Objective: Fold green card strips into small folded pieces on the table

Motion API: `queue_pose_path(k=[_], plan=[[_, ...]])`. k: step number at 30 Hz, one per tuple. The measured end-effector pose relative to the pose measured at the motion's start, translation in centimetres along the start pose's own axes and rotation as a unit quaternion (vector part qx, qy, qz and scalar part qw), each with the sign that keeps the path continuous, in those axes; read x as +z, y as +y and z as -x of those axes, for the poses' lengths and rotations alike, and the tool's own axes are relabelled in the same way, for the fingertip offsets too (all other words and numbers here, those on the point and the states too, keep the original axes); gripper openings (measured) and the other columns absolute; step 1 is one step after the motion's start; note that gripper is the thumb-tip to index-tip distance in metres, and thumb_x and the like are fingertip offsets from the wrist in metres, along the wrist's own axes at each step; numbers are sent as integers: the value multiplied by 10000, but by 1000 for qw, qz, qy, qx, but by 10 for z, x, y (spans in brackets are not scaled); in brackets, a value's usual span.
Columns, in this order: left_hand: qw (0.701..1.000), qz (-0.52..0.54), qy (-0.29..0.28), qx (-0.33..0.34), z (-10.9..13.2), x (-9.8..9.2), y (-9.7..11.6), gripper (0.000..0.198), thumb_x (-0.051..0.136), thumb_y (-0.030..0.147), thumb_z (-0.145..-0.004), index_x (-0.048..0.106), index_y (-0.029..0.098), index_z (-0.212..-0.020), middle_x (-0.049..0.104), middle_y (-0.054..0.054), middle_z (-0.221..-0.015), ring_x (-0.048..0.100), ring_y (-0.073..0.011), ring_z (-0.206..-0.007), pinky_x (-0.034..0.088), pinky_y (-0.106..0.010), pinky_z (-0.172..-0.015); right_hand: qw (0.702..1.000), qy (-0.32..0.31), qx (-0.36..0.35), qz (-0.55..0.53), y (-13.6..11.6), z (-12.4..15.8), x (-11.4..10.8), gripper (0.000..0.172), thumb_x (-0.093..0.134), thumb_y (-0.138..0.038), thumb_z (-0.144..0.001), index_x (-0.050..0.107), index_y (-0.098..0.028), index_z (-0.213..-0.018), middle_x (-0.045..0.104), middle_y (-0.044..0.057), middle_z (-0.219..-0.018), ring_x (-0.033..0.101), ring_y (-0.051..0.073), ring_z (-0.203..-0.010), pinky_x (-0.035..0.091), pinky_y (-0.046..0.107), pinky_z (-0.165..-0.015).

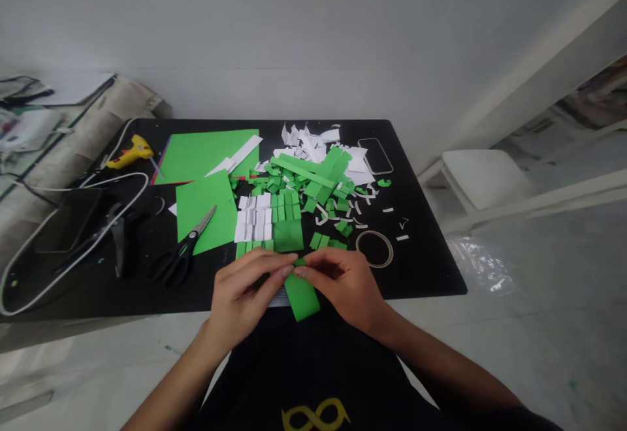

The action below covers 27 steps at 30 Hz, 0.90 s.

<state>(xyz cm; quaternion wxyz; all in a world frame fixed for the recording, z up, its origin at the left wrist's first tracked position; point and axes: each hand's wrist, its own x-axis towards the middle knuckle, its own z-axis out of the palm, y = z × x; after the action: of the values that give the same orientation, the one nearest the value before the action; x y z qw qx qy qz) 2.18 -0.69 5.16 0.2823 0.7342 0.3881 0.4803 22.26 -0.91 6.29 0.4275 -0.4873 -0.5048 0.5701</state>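
A strip of green paper point(302, 297) hangs at the table's near edge, its top end pinched between both my hands. My left hand point(249, 284) closes thumb and fingers on the strip's upper left side. From the other side my right hand point(345, 281) grips the same end, fingertips nearly meeting the left ones. Just beyond them lie folded white paper pieces point(253, 217) and folded green pieces point(285, 207) in rows, with a flat green square point(288, 235) beside the white ones. The fold under my fingertips is partly hidden.
Black-handled scissors point(183, 251) lie on a green sheet point(208, 206) at left. A yellow glue gun point(131, 152) with a white cable sits farther back. Green and white scraps point(318, 173) heap at the back. A tape ring point(375, 249) and a rounded frame point(376, 156) lie right.
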Motion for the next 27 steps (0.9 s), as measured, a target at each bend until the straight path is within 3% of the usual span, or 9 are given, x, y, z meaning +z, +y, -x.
queue_pose_path(k=[5, 10, 15, 18, 23, 27], plan=[[1000, -11, 3, 28, -2, -3, 0, 312, 760, 59, -924, 832, 259, -1152, 836, -42, -974, 771, -167, -806, 626, -269, -708, 1000, -3, -11, 14, -2, -1, -1, 169, 889, -391, -831, 844, -233, -869, 825, 30, -826, 771, 217, -771, 623, 340, -731], [1000, -18, -1, 2, -5, -5, 3, 201, 753, 107, -936, 819, 233, -1078, 823, -34, -908, 767, -166, -781, 621, -266, -695, 998, -22, -36, 44, -6, -2, -3, 165, 850, -405, -877, 850, -242, -901, 833, 30, -841, 773, 221, -775, 613, 338, -701], [997, -39, -59, -37, -14, -12, 6, 57, 723, 183, -969, 776, 204, -971, 793, -21, -822, 736, -145, -707, 580, -225, -632, 991, -62, -56, 107, -13, -5, -6, 162, 798, -390, -935, 849, -238, -913, 831, 26, -838, 756, 208, -755, 569, 325, -680], [995, -42, -79, -34, -15, -13, 6, 81, 705, 191, -980, 757, 203, -920, 773, -16, -804, 716, -142, -701, 562, -222, -627, 988, -73, -63, 123, -16, -6, -5, 158, 785, -375, -945, 833, -232, -900, 827, 26, -840, 751, 202, -747, 558, 326, -686], [996, -34, 17, -80, -4, -9, 1, 68, 729, 188, -961, 756, 211, -903, 753, 19, -786, 681, -113, -666, 544, -194, -628, 993, -70, -63, 75, -17, -4, -6, 140, 810, -297, -908, 733, -239, -1010, 805, 23, -935, 774, 209, -875, 596, 323, -778], [991, -7, 79, -108, 1, -6, -5, 41, 758, 218, -948, 773, 204, -912, 753, 14, -774, 686, -119, -667, 553, -200, -631, 989, -69, -86, 102, -15, -1, -10, 125, 795, -277, -912, 684, -236, -953, 742, -1, -884, 719, 174, -816, 560, 290, -743]])
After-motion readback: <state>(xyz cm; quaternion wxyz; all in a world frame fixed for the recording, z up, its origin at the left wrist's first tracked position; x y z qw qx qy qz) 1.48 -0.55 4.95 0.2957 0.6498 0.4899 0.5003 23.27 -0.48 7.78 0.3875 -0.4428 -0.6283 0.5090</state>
